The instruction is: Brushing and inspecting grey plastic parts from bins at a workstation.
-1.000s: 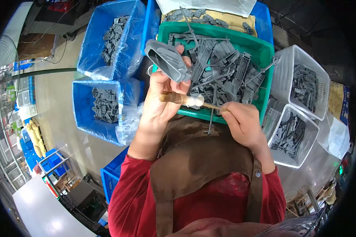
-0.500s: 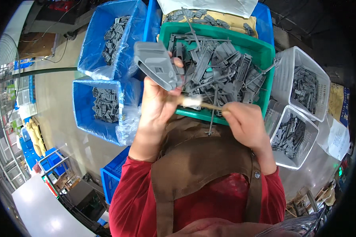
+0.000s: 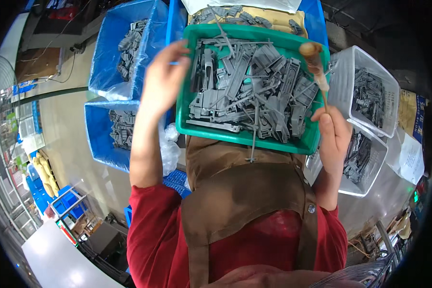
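My left hand (image 3: 164, 81) is raised at the left rim of a green tub (image 3: 247, 139), its fingers apart, slightly blurred and with nothing in them. In my right hand (image 3: 333, 134) is the thin shaft of a stick (image 3: 317, 69) that has a brown knobbed head and a whitish wrapped band. Its head points up and away over the tub's right side. Grey moulded plastic parts (image 3: 240, 77) and thin sprues fill the tub in a loose heap. One sprue (image 3: 254, 139) hangs over the front rim near my brown apron.
Left of the tub stand two blue bins lined with clear plastic, the far bin (image 3: 97, 62) and the near bin (image 3: 95, 132), holding grey parts. On the right are two white crates (image 3: 343, 79) (image 3: 377, 175) of grey parts. Behind, more parts lie on tan paper (image 3: 273, 20) in a blue crate.
The large grey plastic part has left my left hand, which moved left and away. My right hand has swung the stick from pointing left across the tub to upright at the right.
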`<state>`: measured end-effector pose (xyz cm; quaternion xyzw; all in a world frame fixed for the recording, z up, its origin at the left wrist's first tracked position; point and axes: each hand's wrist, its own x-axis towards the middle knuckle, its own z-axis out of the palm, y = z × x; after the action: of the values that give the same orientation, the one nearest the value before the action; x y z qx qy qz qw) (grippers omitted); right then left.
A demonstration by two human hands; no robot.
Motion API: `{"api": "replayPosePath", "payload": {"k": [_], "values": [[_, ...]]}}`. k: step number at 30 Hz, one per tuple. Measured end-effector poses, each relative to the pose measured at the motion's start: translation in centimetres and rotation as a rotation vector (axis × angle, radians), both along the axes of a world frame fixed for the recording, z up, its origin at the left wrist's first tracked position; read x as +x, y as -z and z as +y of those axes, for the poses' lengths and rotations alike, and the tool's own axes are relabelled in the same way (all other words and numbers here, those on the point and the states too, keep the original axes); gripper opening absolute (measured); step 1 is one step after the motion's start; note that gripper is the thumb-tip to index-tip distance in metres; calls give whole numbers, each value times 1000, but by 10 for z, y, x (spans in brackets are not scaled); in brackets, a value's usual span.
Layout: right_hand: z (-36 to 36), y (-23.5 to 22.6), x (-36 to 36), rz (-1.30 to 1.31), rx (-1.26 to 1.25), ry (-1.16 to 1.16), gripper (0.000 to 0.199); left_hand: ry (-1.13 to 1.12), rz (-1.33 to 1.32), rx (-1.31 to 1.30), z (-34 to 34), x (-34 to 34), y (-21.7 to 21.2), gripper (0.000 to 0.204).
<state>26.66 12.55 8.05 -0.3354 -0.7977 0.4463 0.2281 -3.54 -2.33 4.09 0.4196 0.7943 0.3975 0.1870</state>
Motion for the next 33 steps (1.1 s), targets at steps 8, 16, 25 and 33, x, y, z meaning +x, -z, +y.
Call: {"api": "replayPosePath", "payload": {"k": [8, 16, 25, 33], "values": [[-6, 1, -16, 51, -44, -51, 31, 84, 708, -558, 38, 26, 20, 35], [1, 8, -14, 129, -396, -11, 24, -42, 206, 246, 16, 47, -37, 34], [-17, -6, -59, 362, -737, -199, 64, 322, 215, 453, 8, 99, -53, 44], [-12, 8, -58, 427, -1243, -403, 55, 303, -1199, 110, 9, 103, -42, 41]]}}
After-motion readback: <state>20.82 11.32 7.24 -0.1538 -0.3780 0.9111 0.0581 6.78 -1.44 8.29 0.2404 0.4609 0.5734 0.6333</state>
